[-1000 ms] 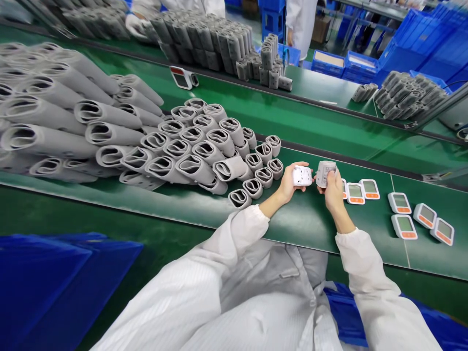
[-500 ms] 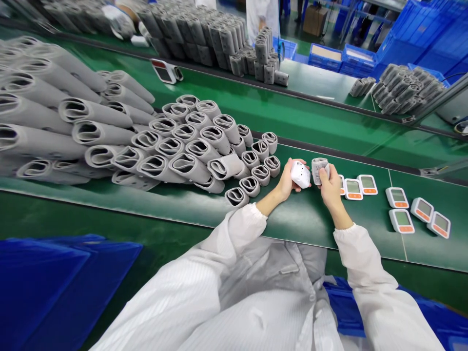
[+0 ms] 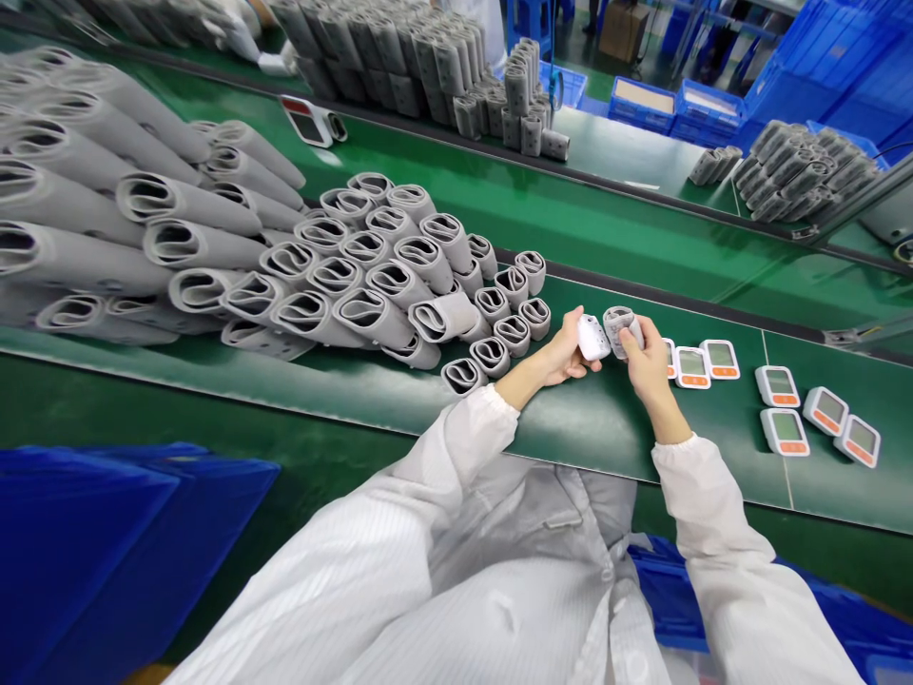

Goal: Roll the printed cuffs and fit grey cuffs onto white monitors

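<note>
My left hand (image 3: 566,354) is closed round a white blood pressure monitor (image 3: 592,339), whose screen side is turned from view. Between the thumb and fingers of my right hand (image 3: 648,360) is a rolled grey cuff (image 3: 619,330) with dark printing. Monitor and cuff are side by side above the green belt, very close; whether they touch I cannot tell. Just right of my right hand lie several monitors with orange buttons, one of them a white monitor (image 3: 692,367). Rolled cuffs (image 3: 512,335) stand on end left of my left hand.
A large pile of grey rolled cuffs (image 3: 185,243) covers the belt's left side. Beyond the divider, a monitor with a red strip (image 3: 308,122) and stacked cuffs (image 3: 399,62) stand on another line. Blue crates (image 3: 642,103) are at the back. More monitors (image 3: 785,431) lie at right.
The monitor in my left hand has tilted and come nearer to the cuff. My right hand has shifted the cuff slightly left, toward the monitor. The camera view has moved a little.
</note>
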### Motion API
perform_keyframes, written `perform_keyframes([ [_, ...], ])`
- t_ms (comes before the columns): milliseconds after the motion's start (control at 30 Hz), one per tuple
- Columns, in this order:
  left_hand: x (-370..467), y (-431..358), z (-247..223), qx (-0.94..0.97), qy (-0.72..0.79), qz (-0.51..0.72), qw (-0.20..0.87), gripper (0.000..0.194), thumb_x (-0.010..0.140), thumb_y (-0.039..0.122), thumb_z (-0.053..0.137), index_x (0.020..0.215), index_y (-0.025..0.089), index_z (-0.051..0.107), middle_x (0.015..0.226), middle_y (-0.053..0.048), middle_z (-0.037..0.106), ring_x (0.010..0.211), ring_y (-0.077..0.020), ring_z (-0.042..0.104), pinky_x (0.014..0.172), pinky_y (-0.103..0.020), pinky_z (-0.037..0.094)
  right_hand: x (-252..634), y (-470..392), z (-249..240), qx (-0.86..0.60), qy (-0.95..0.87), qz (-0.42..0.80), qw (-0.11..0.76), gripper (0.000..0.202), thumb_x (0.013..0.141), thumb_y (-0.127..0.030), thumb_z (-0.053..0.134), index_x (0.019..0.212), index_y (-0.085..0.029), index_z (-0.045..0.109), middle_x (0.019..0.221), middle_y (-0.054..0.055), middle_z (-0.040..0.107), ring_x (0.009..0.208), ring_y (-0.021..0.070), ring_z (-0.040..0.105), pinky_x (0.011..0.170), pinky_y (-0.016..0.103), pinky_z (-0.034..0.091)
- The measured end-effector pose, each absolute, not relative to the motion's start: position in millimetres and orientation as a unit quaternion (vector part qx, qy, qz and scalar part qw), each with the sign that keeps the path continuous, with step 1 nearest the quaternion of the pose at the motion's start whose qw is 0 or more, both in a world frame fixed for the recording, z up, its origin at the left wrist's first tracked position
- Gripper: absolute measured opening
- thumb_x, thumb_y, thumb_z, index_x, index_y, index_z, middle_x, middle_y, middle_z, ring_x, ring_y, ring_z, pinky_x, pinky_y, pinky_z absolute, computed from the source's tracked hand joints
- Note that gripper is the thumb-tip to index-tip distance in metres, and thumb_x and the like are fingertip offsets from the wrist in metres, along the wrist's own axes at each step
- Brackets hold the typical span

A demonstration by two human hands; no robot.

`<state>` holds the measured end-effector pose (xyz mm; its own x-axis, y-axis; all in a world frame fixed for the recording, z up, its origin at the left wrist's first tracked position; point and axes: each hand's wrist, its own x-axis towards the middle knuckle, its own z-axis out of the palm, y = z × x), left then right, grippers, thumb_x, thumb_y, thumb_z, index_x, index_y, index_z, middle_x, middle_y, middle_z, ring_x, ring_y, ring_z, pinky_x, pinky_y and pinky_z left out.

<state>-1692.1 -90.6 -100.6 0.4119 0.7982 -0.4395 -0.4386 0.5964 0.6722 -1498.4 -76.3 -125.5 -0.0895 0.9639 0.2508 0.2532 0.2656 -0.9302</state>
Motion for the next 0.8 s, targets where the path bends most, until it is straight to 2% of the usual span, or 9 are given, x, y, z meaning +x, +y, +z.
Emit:
perform_keyframes([
  [167, -1693.2, -90.2, -98.5, 0.233, 0.390, 0.357, 0.816, 0.071, 0.112, 0.072, 0.019, 0.099, 0.019, 0.064, 0.059, -0.003, 0.058, 0.036, -0.0120, 0.047, 0.032, -0.017, 0.014, -1500.3, -77.9, -120.8, -0.456, -0.659, 0.369, 0.470, 0.049, 0.094, -0.069, 0.078, 0.119, -0.026, 0.078, 0.113, 0.006, 0.082, 0.103, 0.0275, 0.074, 0.096, 0.043, 0.061],
  [400, -1689.3, -92.5, -102.2, 0.228, 0.406, 0.339, 0.817, 0.080, 0.110, 0.080, 0.020, 0.091, 0.018, 0.066, 0.056, -0.002, 0.056, 0.034, -0.0093, 0.041, 0.032, -0.016, 0.015, -1503.9, -81.0, -118.2, -0.422, -0.702, 0.357, 0.449, 0.044, 0.096, -0.062, 0.079, 0.123, -0.027, 0.079, 0.118, 0.007, 0.083, 0.110, 0.0299, 0.075, 0.103, 0.047, 0.058],
  [600, -1688.2, -92.6, -102.8, 0.214, 0.406, 0.327, 0.826, 0.082, 0.110, 0.082, 0.016, 0.092, 0.018, 0.065, 0.060, -0.005, 0.063, 0.034, -0.0081, 0.040, 0.031, -0.015, 0.018, -1501.1, -77.7, -121.7, -0.411, -0.730, 0.310, 0.449, 0.043, 0.096, -0.059, 0.078, 0.124, -0.027, 0.080, 0.112, 0.008, 0.080, 0.105, 0.0297, 0.073, 0.098, 0.048, 0.056],
  [800, -1688.3, -92.7, -100.5, 0.186, 0.398, 0.322, 0.839, 0.082, 0.109, 0.082, 0.016, 0.089, 0.018, 0.063, 0.057, -0.003, 0.060, 0.032, -0.0072, 0.038, 0.031, -0.014, 0.017, -1500.9, -76.6, -125.4, -0.389, -0.759, 0.277, 0.442, 0.042, 0.098, -0.058, 0.076, 0.126, -0.027, 0.079, 0.108, 0.007, 0.078, 0.098, 0.0290, 0.072, 0.092, 0.048, 0.058],
])
